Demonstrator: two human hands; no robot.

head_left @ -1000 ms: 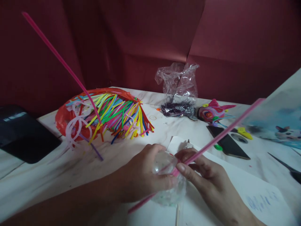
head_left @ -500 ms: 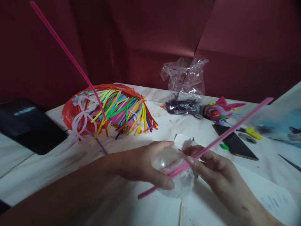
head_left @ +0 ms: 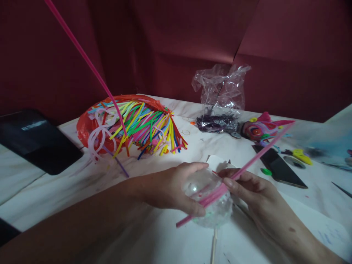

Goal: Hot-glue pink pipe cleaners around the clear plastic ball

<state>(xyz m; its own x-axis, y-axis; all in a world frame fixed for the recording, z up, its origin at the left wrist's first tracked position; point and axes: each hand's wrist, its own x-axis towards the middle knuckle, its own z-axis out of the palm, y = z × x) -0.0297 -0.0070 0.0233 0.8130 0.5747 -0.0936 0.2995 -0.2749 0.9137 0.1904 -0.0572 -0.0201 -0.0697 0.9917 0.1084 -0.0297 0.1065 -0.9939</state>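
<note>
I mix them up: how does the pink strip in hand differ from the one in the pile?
The held strip lies across the clear ball, pinched by the right hand; the pile strip is untouched. The held strip slants up rightward; the pile strip up leftward, out of frame. Both are long, thin, pink.

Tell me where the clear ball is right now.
Head view, low centre: the clear ball is cupped in the left hand, with the right hand holding a pink straw across it.
</note>
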